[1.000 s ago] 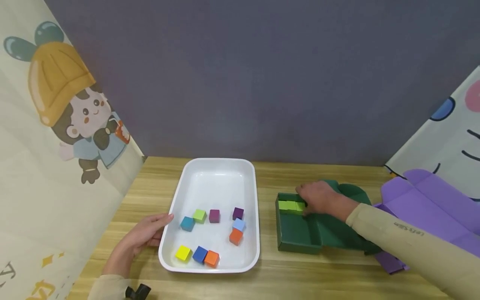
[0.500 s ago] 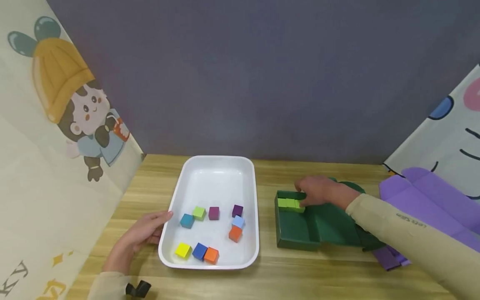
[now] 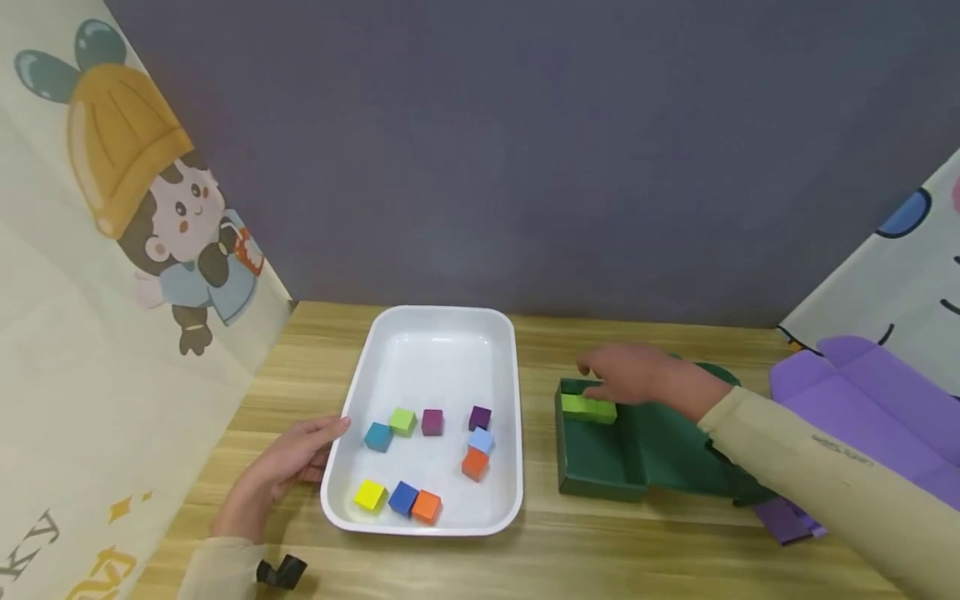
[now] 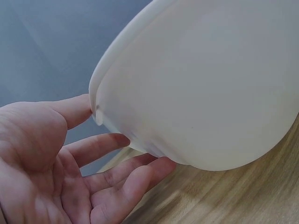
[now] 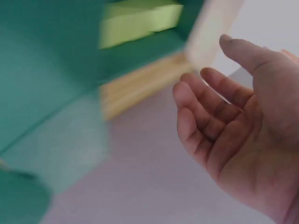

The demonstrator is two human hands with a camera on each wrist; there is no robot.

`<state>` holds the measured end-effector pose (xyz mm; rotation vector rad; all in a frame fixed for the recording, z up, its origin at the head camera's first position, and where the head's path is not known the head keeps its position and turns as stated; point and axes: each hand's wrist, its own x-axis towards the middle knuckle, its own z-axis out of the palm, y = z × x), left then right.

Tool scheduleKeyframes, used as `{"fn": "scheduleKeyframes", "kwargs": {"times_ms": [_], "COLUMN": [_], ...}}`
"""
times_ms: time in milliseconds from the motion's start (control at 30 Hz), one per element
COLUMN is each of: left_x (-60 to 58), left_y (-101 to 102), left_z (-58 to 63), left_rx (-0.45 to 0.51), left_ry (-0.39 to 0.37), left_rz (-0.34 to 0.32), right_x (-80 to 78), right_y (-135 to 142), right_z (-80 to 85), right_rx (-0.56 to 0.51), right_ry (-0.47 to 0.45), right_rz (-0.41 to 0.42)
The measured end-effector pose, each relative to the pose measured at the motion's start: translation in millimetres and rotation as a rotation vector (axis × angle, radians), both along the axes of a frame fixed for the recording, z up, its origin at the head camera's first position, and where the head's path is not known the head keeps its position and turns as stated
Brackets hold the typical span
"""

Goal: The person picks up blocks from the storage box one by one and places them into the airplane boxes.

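At the left side of the white tray (image 3: pixel 438 367), my left hand (image 3: pixel 300 450) has its thumb over the rim and its fingers against the outer wall. In the left wrist view the tray's wall (image 4: pixel 201 93) fills much of the picture beside those fingers. My right hand (image 3: pixel 630 372) hovers over the back of the open green box (image 3: pixel 600 488), holding nothing. A row of lime green blocks (image 3: pixel 590 409) lies along the box's back wall, partly under that hand. In the right wrist view the fingers (image 5: pixel 188 126) are loosely bent, apart from the blurred green blocks (image 5: pixel 140 23).
Inside the tray are several coloured cubes, including a yellow one (image 3: pixel 371 496), a teal one (image 3: pixel 378 437), a lime one (image 3: pixel 402 422) and an orange one (image 3: pixel 475 465). The green box's lid (image 3: pixel 678 446) lies folded out to the right, near an opened purple box (image 3: pixel 862 408).
My right hand has come off the row of lime green blocks and risen slightly, moving a little to the left. The left hand stays at the tray's side.
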<state>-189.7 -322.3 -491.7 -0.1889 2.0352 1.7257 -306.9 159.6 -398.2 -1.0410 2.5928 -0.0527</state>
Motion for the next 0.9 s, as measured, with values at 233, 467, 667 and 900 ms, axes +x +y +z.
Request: {"fn": "scheduleKeyframes", "kwargs": {"times_ms": [233,467,667,900], "left_x": [-4.0,-1.0,-2.6,-2.4], "left_y": [-1.4,2.0,4.0,2.6], "left_z": [1.1,-3.5,-5.9,-4.1], "left_rx": [-0.005,-0.016,-0.023,-0.026], "left_ry": [0.005,0.007,0.014,0.010], "left_rz": [-0.011,0.007,0.020,0.024], "right_x": [9.4,13.8,12.4,15.0], "right_y": [-44.1,-91.1,-124.3,-182.1], "right_z": [32.9,53.6,59.3,50.3], "right_rx": [-0.269,-0.380,-0.433,-0.418], "right_ry": [0.070,0.025,-0.014,-0.088], "right_rz": [0.039,0.077,0.097,0.199]}}
